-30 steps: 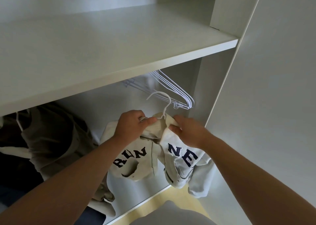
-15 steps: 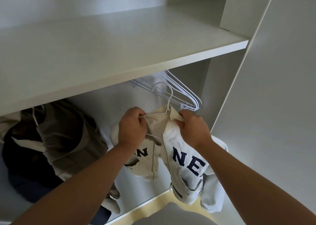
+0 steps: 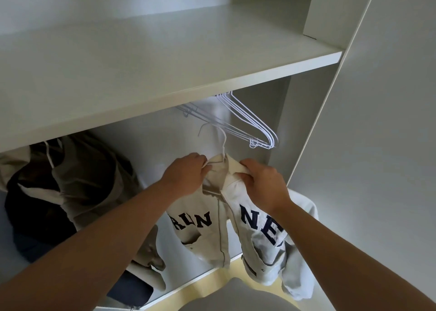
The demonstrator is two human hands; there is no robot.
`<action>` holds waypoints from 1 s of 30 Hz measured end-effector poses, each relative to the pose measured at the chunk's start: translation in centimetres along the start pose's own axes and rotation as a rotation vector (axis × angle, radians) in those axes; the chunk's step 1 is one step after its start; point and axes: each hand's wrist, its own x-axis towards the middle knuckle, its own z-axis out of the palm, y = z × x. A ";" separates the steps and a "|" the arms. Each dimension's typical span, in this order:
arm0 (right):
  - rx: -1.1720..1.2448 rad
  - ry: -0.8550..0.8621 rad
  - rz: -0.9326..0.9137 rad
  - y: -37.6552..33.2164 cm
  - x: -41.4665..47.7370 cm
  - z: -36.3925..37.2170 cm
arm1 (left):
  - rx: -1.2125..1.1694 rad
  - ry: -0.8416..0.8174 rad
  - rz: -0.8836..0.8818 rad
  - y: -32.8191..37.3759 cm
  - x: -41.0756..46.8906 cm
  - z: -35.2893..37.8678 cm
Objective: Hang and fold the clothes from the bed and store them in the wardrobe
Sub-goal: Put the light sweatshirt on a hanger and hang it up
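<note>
A cream jacket (image 3: 212,230) with dark blue letters hangs on a white wire hanger (image 3: 220,140) inside the wardrobe's lower compartment. My left hand (image 3: 186,175) grips the left side of its collar, and my right hand (image 3: 262,183) grips the right side. The hanger's hook rises between my hands, just below the shelf; the rail itself is hidden by the shelf. The jacket's front hangs open and its sleeves droop down to the right.
A white shelf (image 3: 165,60) spans the wardrobe above. Several empty white wire hangers (image 3: 250,126) hang to the right of the hook. Beige and dark garments (image 3: 70,188) hang at the left. The wardrobe's side panel (image 3: 377,145) stands at the right.
Both hands have lifted the jacket and hanger upward toward the shelf. The view has shifted and the jacket's front panels have spread so more lettering shows.
</note>
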 end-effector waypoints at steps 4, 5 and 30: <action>0.067 -0.098 0.075 1.0 0.2 -1.2 | -0.091 0.076 0.014 1.0 0.1 -0.3; 0.057 -0.155 0.091 1.3 0.6 -1.7 | -0.106 0.093 0.015 1.1 0.2 -0.4; -0.089 -0.211 0.087 -0.8 -1.7 1.1 | -0.050 0.118 -0.085 -1.4 -0.6 0.3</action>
